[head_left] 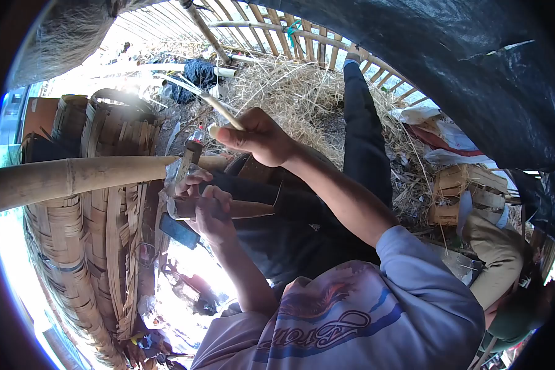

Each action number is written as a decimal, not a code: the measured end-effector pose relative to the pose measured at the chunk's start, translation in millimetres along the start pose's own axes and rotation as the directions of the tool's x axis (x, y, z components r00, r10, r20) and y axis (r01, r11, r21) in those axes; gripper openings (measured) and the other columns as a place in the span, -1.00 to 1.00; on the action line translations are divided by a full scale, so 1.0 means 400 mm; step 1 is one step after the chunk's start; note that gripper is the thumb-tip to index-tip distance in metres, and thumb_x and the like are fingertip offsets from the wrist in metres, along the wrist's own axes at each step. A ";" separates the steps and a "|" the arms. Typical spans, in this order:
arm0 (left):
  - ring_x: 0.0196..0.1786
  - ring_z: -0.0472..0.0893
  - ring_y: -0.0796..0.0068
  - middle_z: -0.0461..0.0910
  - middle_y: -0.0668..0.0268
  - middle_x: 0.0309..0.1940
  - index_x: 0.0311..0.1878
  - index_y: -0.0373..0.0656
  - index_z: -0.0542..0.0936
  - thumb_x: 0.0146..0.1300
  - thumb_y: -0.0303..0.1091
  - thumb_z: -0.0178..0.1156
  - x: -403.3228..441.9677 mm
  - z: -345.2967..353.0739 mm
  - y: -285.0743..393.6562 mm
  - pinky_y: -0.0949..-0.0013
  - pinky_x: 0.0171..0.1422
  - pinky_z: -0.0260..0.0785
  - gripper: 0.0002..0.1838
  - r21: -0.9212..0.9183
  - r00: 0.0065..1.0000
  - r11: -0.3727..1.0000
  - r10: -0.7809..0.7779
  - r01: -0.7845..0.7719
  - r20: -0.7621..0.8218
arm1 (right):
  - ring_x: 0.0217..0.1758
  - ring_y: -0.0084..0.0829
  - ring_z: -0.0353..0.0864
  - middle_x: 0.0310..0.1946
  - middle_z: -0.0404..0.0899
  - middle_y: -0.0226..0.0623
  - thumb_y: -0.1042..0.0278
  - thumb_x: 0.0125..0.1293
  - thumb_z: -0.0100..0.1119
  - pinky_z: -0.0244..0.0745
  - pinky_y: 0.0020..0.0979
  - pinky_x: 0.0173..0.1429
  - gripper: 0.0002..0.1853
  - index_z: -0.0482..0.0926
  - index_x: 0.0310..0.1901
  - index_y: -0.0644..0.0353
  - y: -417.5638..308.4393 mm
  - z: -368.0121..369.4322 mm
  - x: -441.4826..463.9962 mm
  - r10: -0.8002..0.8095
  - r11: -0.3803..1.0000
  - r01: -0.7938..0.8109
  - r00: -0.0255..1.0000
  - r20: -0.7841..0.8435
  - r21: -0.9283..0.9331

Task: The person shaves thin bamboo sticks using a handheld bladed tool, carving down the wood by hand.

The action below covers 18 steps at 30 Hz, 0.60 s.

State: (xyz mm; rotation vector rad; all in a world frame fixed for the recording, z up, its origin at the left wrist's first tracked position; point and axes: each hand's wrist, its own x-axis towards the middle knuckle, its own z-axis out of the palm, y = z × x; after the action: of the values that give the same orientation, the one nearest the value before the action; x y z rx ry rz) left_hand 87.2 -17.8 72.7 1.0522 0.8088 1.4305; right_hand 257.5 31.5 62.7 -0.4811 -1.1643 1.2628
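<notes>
My right hand (256,139) is raised near the middle of the view, its fingers wrapped round a thin bamboo stick (223,112) that points up and to the left. Lower and to the left, my left hand (208,203) is closed round the wooden handle (250,209) of a tool with a dark metal head (188,163). That head stands upright beside the end of a thick bamboo pole (80,177), which comes in from the left edge. Whether the head touches the pole cannot be made out.
Woven bamboo baskets (74,246) stand at the left. Dry straw (290,92) covers the ground ahead, before a bamboo slat fence (259,31). Dark plastic sheeting (462,68) hangs at the upper right. Another person, in tan trousers (493,253), is at the right.
</notes>
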 end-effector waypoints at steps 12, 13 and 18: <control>-0.70 0.43 0.60 0.22 -0.12 0.29 0.39 -0.32 -0.01 -0.02 -0.30 0.13 -0.020 0.065 0.110 0.63 -0.62 0.30 -0.11 0.110 0.998 0.994 0.012 -0.018 0.060 | -0.59 -0.71 0.14 -0.75 0.23 -0.50 0.10 0.36 0.09 0.15 -0.45 -0.49 -0.56 0.52 -0.55 0.30 0.138 0.103 -0.009 0.009 0.977 0.019 0.991 0.130 -0.211; -0.70 0.43 0.60 0.21 -0.13 0.30 0.38 -0.33 0.01 -0.03 -0.30 0.13 -0.023 0.052 0.117 0.63 -0.62 0.31 -0.12 0.126 0.998 0.992 0.020 -0.028 0.066 | -0.59 -0.71 0.14 -0.75 0.23 -0.50 0.10 0.36 0.09 0.15 -0.45 -0.49 -0.56 0.52 -0.55 0.30 0.140 0.113 -0.014 0.001 0.978 0.026 0.991 0.131 -0.207; -0.70 0.41 0.64 0.39 -0.04 0.07 0.16 -0.36 0.28 0.00 -0.34 0.16 -0.044 -0.016 0.131 0.64 -0.62 0.29 -0.38 0.163 0.992 0.981 0.090 -0.103 0.087 | -0.63 -0.60 0.13 -0.76 0.17 -0.44 0.17 0.27 0.18 0.15 -0.41 -0.51 -0.62 0.44 -0.60 0.25 0.197 0.155 -0.058 0.050 0.942 0.036 0.969 0.244 -0.335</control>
State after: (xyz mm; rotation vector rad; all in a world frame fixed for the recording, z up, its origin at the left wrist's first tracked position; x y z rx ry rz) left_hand 61.1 -41.9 115.6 1.2839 0.8406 1.4107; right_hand 168.6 16.2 13.1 -0.5898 -1.6085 1.1547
